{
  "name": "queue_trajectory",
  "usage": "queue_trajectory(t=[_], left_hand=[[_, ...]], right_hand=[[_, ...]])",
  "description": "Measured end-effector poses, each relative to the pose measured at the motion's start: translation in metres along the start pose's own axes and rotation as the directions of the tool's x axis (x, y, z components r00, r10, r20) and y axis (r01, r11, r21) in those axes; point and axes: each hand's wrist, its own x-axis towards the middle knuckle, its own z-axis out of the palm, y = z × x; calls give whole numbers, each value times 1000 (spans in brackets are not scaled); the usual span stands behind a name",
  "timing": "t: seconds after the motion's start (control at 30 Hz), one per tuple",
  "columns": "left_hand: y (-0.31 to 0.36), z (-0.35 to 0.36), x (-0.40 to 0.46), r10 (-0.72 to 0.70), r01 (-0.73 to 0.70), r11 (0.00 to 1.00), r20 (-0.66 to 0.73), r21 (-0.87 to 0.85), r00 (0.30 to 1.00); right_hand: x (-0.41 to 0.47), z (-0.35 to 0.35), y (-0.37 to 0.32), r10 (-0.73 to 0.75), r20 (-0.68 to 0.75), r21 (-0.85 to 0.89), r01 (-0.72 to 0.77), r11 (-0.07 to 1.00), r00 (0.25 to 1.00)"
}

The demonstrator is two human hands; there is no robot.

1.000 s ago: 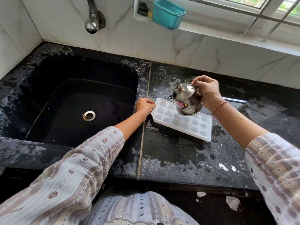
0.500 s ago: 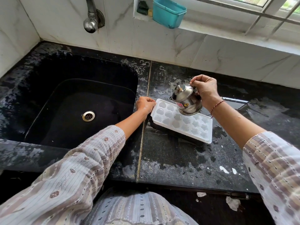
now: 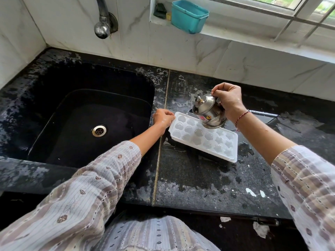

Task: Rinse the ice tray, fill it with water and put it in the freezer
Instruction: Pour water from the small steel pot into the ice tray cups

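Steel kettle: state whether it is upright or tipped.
Tipped. The steel kettle, held in the right hand, leans lid-first toward the ice tray beneath it.

A home kitchen: black sink point(image 3: 87, 113), wall tap point(image 3: 102, 24), granite counter point(image 3: 199, 178)

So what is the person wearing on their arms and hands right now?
Both arms wear loose pale sleeves with fine stripes, brownish bands and small embroidered motifs, pushed up to mid-forearm. The left hand is bare, with no rings or gloves showing. The right hand is also bare, with a red thread bracelet at the wrist.
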Motion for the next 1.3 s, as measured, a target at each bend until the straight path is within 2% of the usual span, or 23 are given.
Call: queue_trajectory(t=[1.3], left_hand=[[0,-2,2,21,-22,1000,20,17,1000]], right_hand=[[13,-1,2,-49,42,-56,52,997,998]])
